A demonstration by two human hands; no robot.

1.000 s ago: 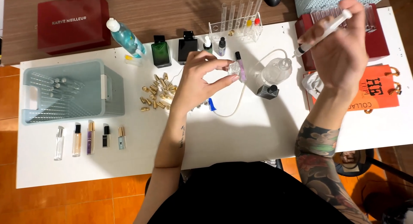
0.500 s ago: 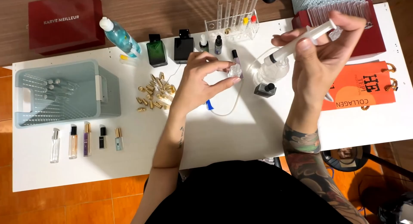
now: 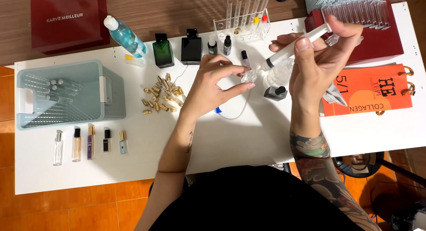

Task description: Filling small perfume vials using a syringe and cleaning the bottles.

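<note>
My left hand (image 3: 212, 85) pinches a small clear glass vial (image 3: 249, 76) between thumb and fingers above the white table (image 3: 248, 133). My right hand (image 3: 318, 58) grips a clear plastic syringe (image 3: 293, 47), tilted down to the left, its dark tip right at the vial's mouth. A thin purple bottle (image 3: 244, 59) stands just behind the vial. A clear squeeze flask (image 3: 278, 74) with a long tube sits under the syringe, next to a small dark bottle (image 3: 275, 93).
A grey basket (image 3: 66, 95) with vials is at the left, a row of small spray bottles (image 3: 88, 143) in front of it. Gold caps (image 3: 160, 94) are scattered mid-table. Green (image 3: 163, 51) and black (image 3: 191, 48) perfume bottles, a test-tube rack (image 3: 243, 18), an orange bag (image 3: 370, 95) and red boxes (image 3: 66, 20) surround.
My right hand swung the syringe down and left from up high until its tip met the vial. My left hand kept holding the vial almost still.
</note>
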